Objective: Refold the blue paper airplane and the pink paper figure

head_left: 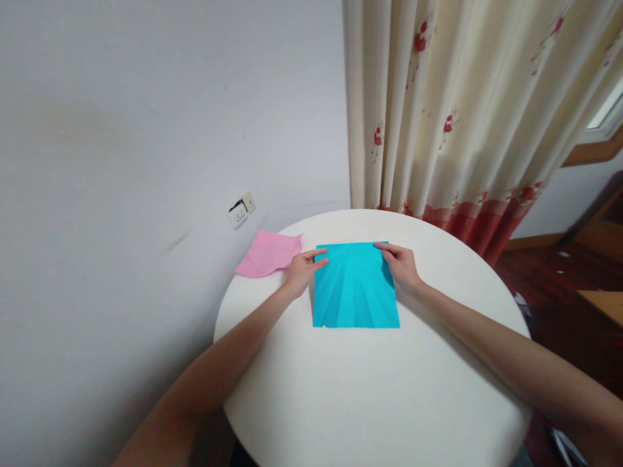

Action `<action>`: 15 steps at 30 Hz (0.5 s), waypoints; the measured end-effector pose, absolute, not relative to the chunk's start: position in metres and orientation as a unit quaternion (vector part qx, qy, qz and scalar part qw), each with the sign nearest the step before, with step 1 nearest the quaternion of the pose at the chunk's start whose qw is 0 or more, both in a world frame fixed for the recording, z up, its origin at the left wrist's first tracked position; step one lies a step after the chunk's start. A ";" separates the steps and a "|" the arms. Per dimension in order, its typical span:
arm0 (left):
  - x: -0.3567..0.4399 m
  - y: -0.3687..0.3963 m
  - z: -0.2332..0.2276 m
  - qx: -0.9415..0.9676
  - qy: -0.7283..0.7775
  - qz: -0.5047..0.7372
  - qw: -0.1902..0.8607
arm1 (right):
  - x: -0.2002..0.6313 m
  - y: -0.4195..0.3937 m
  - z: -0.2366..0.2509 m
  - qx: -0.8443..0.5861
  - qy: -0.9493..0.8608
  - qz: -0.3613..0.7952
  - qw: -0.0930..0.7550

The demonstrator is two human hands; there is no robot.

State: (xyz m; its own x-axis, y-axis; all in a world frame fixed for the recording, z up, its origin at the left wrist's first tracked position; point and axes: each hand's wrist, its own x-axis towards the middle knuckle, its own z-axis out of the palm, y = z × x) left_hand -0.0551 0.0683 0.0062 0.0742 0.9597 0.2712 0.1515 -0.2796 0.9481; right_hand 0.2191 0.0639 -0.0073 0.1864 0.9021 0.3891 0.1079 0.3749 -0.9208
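Note:
A blue sheet of paper (355, 288) with fan-like creases is held up slightly over the round white table, its lower edge towards me. My left hand (302, 269) pinches its upper left corner between thumb and fingers. At the upper right corner, my right hand (400, 263) grips the sheet the same way. Just left of my left hand lies a creased pink sheet of paper (269, 253), its edges curling near the table's rim.
The round white table (370, 395) stands against a pale wall (170, 117) with a power socket (238, 215). Behind it hangs a cream curtain (457, 97) with red flowers. On the right, a cardboard-coloured piece (603, 303) shows above the dark red floor.

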 end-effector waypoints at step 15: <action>-0.061 0.066 0.014 0.583 0.457 0.493 0.457 | 0.227 0.073 -0.011 -0.460 -0.556 0.409 0.558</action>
